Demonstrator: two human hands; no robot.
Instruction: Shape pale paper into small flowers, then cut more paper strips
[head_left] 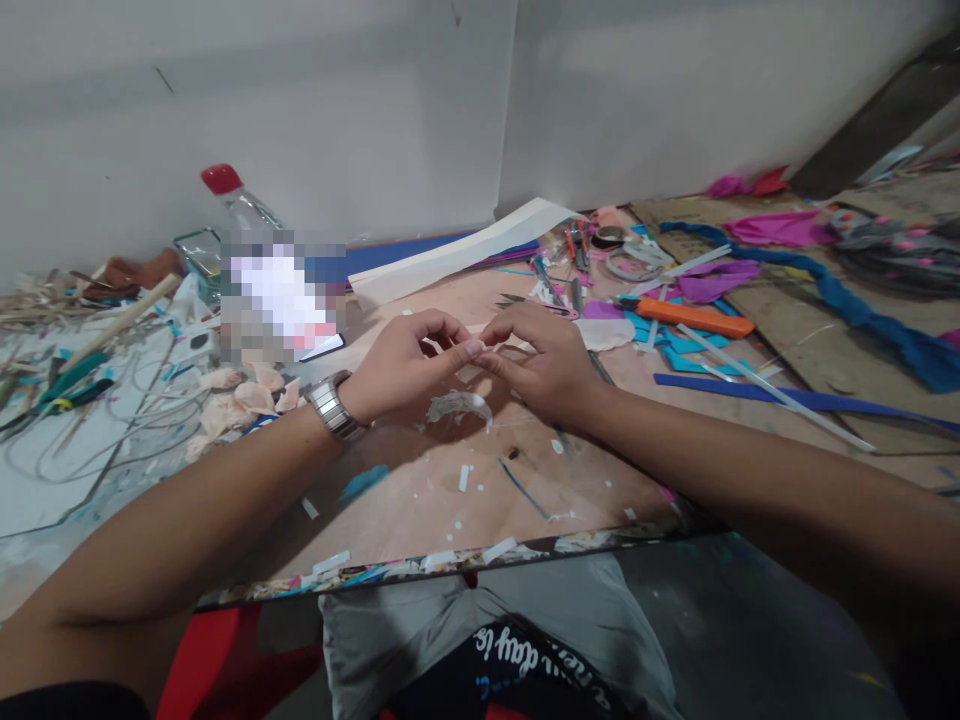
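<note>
My left hand, below a metal wristwatch, meets my right hand over the middle of the table. Both are closed, thumbs and index fingertips pinched together. Whatever lies between the fingertips is too small and hidden to name. A pale cream strip shows behind my right hand, and similar pale material is visible beyond my left; I cannot tell if either hand touches it. Just under the hands, a clear glossy curl lies on the table.
An orange utility knife, scissors and a blue strip lie to the right. A long cream sheet rests at the back. A phone with a blurred screen, a red-capped bottle and green-handled pliers are left.
</note>
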